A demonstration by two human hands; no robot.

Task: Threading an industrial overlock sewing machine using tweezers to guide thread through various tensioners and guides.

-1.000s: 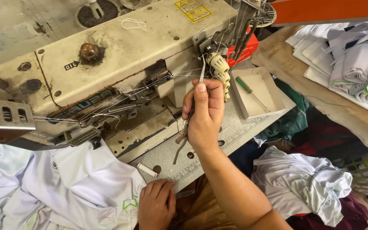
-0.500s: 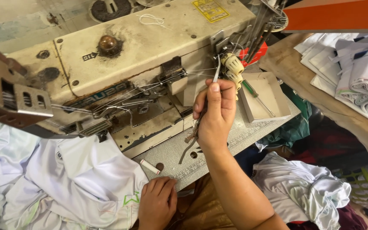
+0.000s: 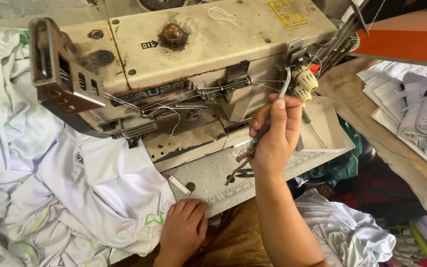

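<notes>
A: What lies furthest left?

B: A heap of pale white knit fabric (image 3: 100, 198), spilling from the left edge across the front of the worn cream metal sewing machine (image 3: 198, 64). Part of it rests under the machine's grey hinged guard at the left end.

A: And the left hand?

B: The left hand (image 3: 184, 230) lies palm down at the front edge of the grey speckled surface (image 3: 213, 178), its fingers (image 3: 193, 210) pressed together and flat, touching the hem of the fabric. It pinches nothing. Just beyond the fingertips lies a small white cylinder with a red tip (image 3: 179, 185).

A: Moving right?

B: The right hand (image 3: 273, 138) is raised in front of the machine's right end. Its fingers (image 3: 278, 116) are closed together around slim metal tweezers (image 3: 283, 89), thumb against forefinger, with the tips pointing up toward the cream round tension knobs (image 3: 305, 84). Thin white threads (image 3: 268, 84) run across the machine face just left of the tweezers' tips. I cannot tell whether the tips grip a thread. A dark loop dangles below the palm over the surface.

A: Further right?

B: A shallow beige tray (image 3: 329, 128) with a green-handled screwdriver (image 3: 312, 128) in it, then stacked folded white garments (image 3: 416, 118) on a brown wooden bench (image 3: 366, 113) at the far right.
</notes>
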